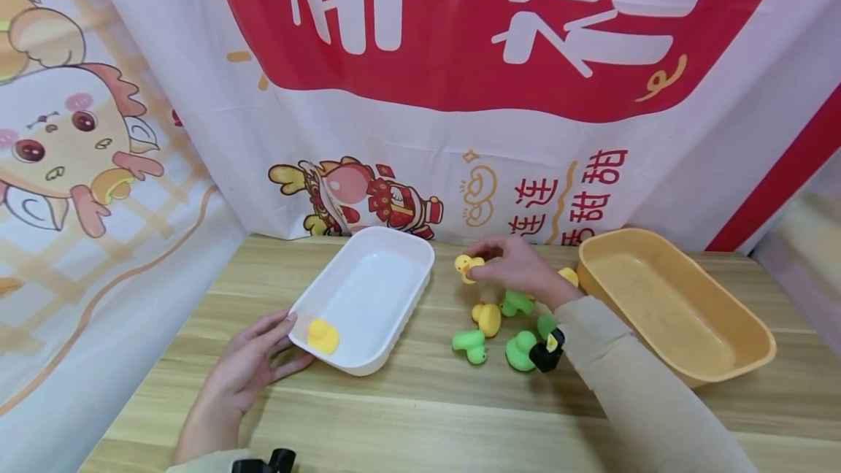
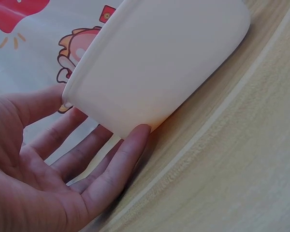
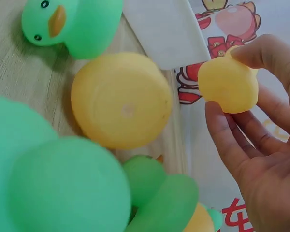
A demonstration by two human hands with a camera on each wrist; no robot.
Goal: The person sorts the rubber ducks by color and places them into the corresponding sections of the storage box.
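My right hand (image 1: 515, 265) pinches a small yellow rubber duck (image 1: 468, 267) between thumb and fingers, raised over the back of the table. In the right wrist view, the held duck (image 3: 228, 84) appears as a rounded yellow body. My left hand (image 1: 252, 356) holds the near left corner of a white tub (image 1: 401, 316), its fingertips spread over the outer wall (image 2: 154, 63); some fingers are hidden behind it. One yellow duck (image 1: 323, 336) lies inside the tub at the near end. Below the right hand, another yellow duck (image 1: 487, 319) lies tipped over among several green ducks (image 1: 519, 351).
An orange-yellow tub (image 1: 709, 345) stands at the right, beyond the right forearm. One more yellow duck (image 1: 569, 277) shows partly behind the right wrist. A printed cloth (image 1: 460, 130) hangs along the table's back edge. Wrist cameras (image 1: 548, 351) are strapped to both arms.
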